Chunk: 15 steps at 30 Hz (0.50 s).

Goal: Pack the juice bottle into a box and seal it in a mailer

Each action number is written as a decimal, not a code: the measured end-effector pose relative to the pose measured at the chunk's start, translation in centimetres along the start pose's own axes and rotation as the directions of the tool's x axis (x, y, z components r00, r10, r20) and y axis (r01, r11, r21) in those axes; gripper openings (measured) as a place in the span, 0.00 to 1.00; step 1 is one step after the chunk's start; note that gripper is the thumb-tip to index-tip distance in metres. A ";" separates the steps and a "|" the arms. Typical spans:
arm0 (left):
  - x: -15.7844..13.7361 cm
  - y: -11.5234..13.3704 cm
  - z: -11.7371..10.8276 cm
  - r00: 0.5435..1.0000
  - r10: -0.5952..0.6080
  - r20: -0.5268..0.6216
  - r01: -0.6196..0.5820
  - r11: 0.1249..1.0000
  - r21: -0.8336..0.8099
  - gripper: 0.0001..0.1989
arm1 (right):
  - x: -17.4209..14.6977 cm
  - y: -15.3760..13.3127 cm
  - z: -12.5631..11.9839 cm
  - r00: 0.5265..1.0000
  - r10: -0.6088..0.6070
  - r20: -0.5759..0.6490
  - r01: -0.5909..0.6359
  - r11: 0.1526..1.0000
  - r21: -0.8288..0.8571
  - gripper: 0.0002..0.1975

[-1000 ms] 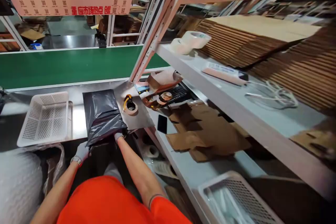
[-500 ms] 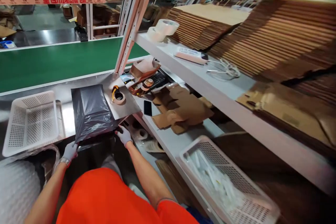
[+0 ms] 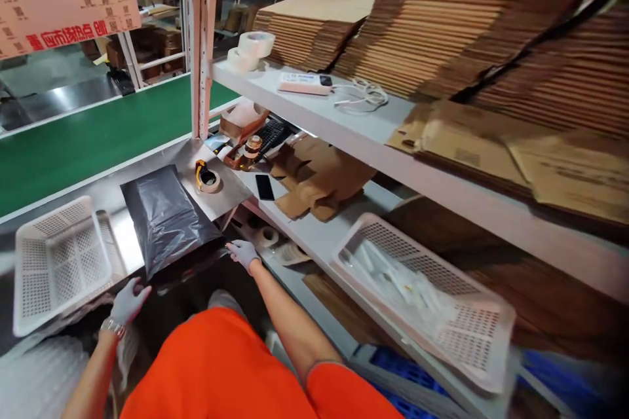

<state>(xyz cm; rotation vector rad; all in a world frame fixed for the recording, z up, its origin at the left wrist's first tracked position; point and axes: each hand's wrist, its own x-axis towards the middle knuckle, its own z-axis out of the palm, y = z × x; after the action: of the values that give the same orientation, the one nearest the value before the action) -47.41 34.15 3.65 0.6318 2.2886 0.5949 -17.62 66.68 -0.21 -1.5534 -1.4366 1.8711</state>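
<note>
A dark grey plastic mailer bag [image 3: 164, 216] lies flat on the steel worktop [image 3: 223, 195], its near end hanging over the front edge. My left hand [image 3: 126, 301], in a pale glove, sits just below the bag's near left corner, fingers apart, holding nothing. My gloved right hand [image 3: 242, 252] is by the bag's near right corner at the worktop's edge, fingers loosely spread and free of the bag. A tape roll with a yellow-handled cutter [image 3: 206, 179] rests right of the bag.
A white perforated basket [image 3: 56, 262] stands left of the bag; another white basket [image 3: 422, 294] with white packets sits on the lower right shelf. A black phone [image 3: 265, 187], folded cardboard [image 3: 314, 177], stacked flat cartons [image 3: 442, 33], tape rolls [image 3: 250, 49] and a green conveyor [image 3: 88, 137] surround the bench.
Both hands have let go of the bag's near edge and drawn back toward me. The view has swung right, bringing the lower-shelf basket into sight.
</note>
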 end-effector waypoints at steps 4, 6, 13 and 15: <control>-0.3 8.6 -2.7 0.842 0.434 -0.320 -0.396 0.901 0.181 0.38 | -0.4 0.0 -0.3 1.000 0.016 0.005 -0.016 0.998 0.069 0.08; 0.7 14.1 -2.1 0.708 0.656 -0.261 -0.597 0.753 0.277 0.37 | -0.6 0.1 -0.2 1.000 0.029 -0.002 -0.029 0.996 0.080 0.07; 8.2 20.5 6.5 0.578 0.712 0.399 -0.804 0.414 0.427 0.40 | -0.7 -0.7 -0.3 0.999 0.011 0.035 -0.012 0.999 0.038 0.05; 9.6 18.8 8.0 0.627 0.608 0.487 -0.777 0.435 0.456 0.40 | -0.5 -1.1 -0.4 0.999 -0.011 0.051 0.011 1.000 -0.001 0.05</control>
<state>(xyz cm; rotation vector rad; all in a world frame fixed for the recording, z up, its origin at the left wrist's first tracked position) -42.86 56.27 4.30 1.9612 1.8522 0.0209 -17.48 66.96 1.01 -1.5052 -1.4651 1.9170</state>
